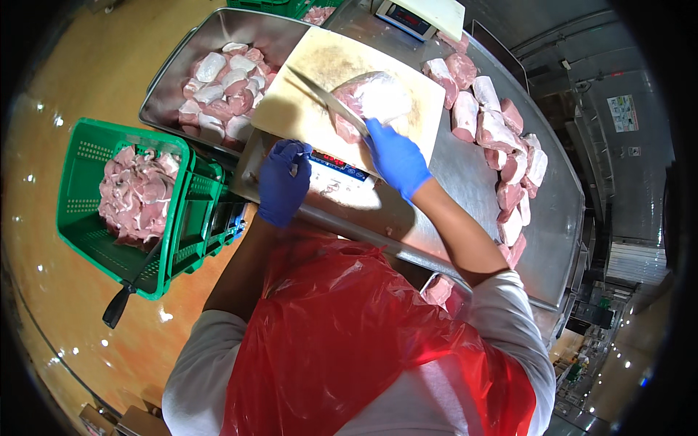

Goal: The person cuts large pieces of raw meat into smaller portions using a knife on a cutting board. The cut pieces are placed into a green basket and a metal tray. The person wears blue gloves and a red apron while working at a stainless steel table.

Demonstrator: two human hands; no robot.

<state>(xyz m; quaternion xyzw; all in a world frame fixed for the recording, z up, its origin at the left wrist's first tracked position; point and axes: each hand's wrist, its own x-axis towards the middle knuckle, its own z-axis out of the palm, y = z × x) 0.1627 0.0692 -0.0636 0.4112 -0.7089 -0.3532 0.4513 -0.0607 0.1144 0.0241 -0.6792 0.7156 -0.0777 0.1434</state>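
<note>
My right hand, in a blue glove, is wrapped round the handle of a long knife. The blade points up and left, lying across the near left side of a large piece of raw meat with a white fatty top. That meat rests on a worn cream cutting board. My left hand, gloved in blue too, is closed, with its fingers curled just off the board's near left edge. Whatever it may hold is hidden. Beside it, under the board's near edge, shows a digital scale with a lit red display.
A steel tub of cut meat pieces stands at the left. Below it, a green basket holds meat trimmings. Several meat chunks line the right of the steel table. Another scale sits at the back.
</note>
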